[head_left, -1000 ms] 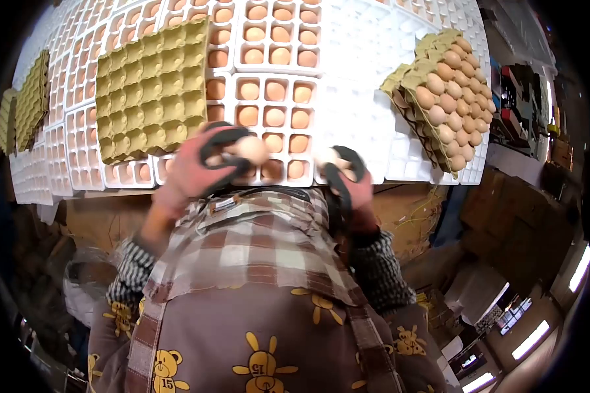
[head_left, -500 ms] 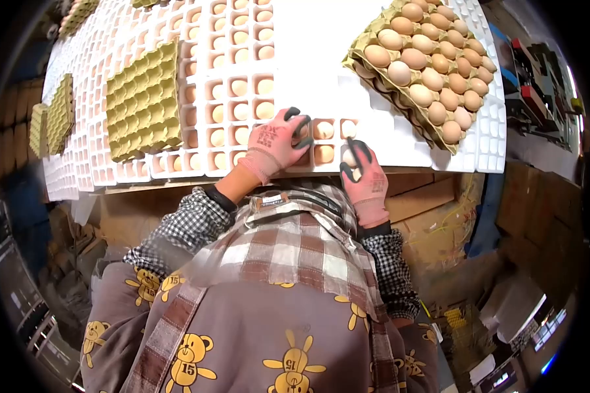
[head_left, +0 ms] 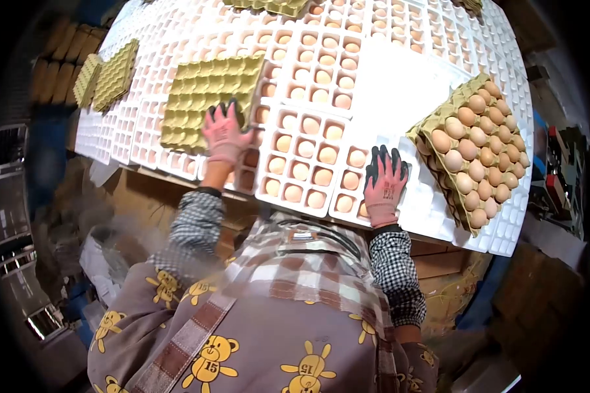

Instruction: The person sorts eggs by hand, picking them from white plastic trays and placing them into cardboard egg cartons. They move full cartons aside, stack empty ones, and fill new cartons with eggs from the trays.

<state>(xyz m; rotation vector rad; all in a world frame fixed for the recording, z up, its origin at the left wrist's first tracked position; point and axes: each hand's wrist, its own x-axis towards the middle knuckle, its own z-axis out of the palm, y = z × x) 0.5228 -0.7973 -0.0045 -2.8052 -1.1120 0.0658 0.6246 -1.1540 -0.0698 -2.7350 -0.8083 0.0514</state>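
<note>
My left hand [head_left: 224,133], in a pink glove with dark fingertips, lies with fingers spread over the lower right part of a yellow-green pulp egg tray [head_left: 196,92] turned without eggs in it. My right hand [head_left: 387,183], gloved alike, is stretched flat over a white foam tray [head_left: 341,185], just right of a column of brown eggs [head_left: 351,180]. Its palm and fingers hide the cells underneath. Between the hands sits another white foam tray [head_left: 261,177] with eggs in its cells.
To the right, a pulp tray stack [head_left: 432,154] full of brown eggs [head_left: 476,136] rests at an angle on the white trays. More foam trays with eggs [head_left: 324,59] cover the table behind. Other pulp trays [head_left: 115,75] lie at far left and at the back [head_left: 269,5].
The view has shifted, so the table appears lower and further right. My left hand has left the eggs and moved onto the pulp tray. My right hand has opened from its curled grip.
</note>
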